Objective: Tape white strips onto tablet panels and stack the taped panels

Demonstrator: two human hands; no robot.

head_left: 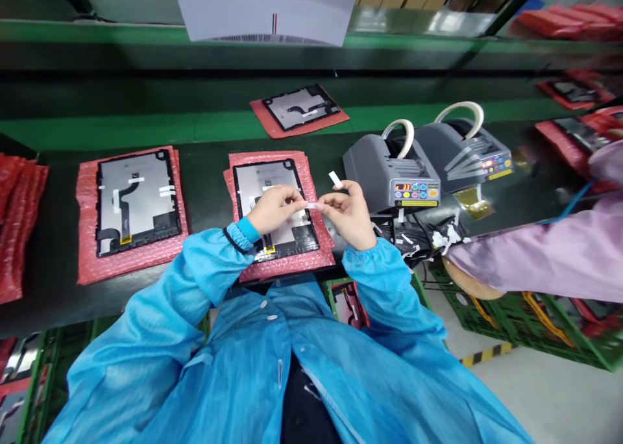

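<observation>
Pinching a short white strip (311,205) at its two ends, the left hand (276,209) and right hand (351,215) almost meet, each thumb pressed close to the index fingertip. A second white tab (335,180) sticks up at eleven o'clock from the right hand's bent fingers. The strip is over the right edge of a tablet display panel (294,233); the left hand covers part of that panel, though whether it touches cannot be told. Pink bubble wrap (322,239) shows past the panel's borders, its six o'clock edge close to the front of the dark bench (207,171).

At nine o'clock, beyond a narrow strip of bench top, lies another display panel (146,204) on its own wrap. A third panel (302,110) lies tilted at twelve. Between two and three o'clock, the nearer tape dispenser (394,174) limits the right hand's outward room; a farther dispenser (462,148) stands just beside it. Past three, a co-worker's lilac sleeve (545,256) reaches in.
</observation>
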